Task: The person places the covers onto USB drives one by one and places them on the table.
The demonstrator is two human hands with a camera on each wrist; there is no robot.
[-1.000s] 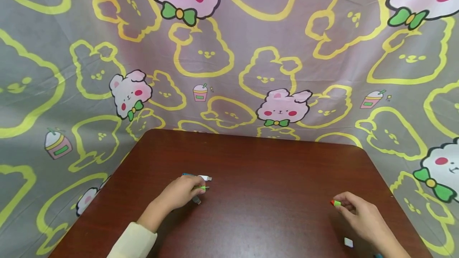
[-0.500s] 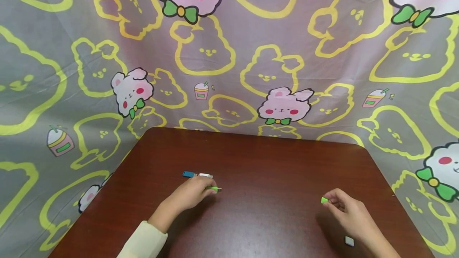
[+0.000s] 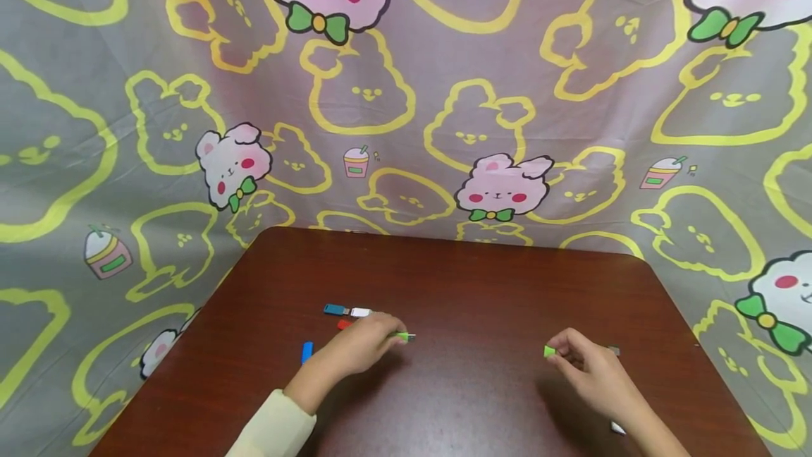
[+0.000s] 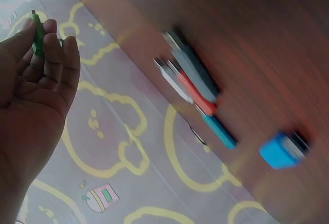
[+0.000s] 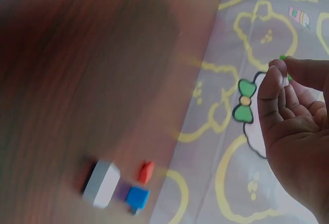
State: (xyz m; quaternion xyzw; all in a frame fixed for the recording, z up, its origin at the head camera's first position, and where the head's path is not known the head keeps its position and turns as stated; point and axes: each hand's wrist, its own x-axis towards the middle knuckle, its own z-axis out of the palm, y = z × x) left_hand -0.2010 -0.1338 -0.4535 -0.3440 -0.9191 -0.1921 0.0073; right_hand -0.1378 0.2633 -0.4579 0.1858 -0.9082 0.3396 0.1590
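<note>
- The green stick [image 3: 403, 336] is pinched between the thumb and fingertips of the left hand [image 3: 371, 345]; no more gap is left there than the stick's own thickness, and its metal tip is pointed towards the right fingers.
- The green cap [image 3: 549, 351] is pinched at the fingertips of the right hand [image 3: 588, 369], well apart from the left fingers; the other right fingers are bent.
- By the head view both hands are shown over the brown table [image 3: 444, 281]; by each wrist view only one is shown, and in the right wrist view only edges of green are seen at the fingertips.
- Beyond the left fingers and to their left, the teal stick [image 3: 335, 309], the white stick [image 3: 361, 312] and the red stick [image 3: 344, 324] are seen from the head, the last partly hidden.
- A grey stick [image 4: 195, 75] is added by the left wrist view: four are counted in that group.
- One blue stick [image 3: 307, 351] is placed apart from them, behind the left fingers.
- Three loose pieces, blurred, are shown in the right wrist view, well apart from the right fingers: one white block [image 5: 103, 185], one red piece [image 5: 146, 172], one small blue piece [image 5: 137, 197].
- One grey piece [image 3: 614, 350], partly covered, is seen from the head, just past the right fingers; what it is cannot be told.
</note>
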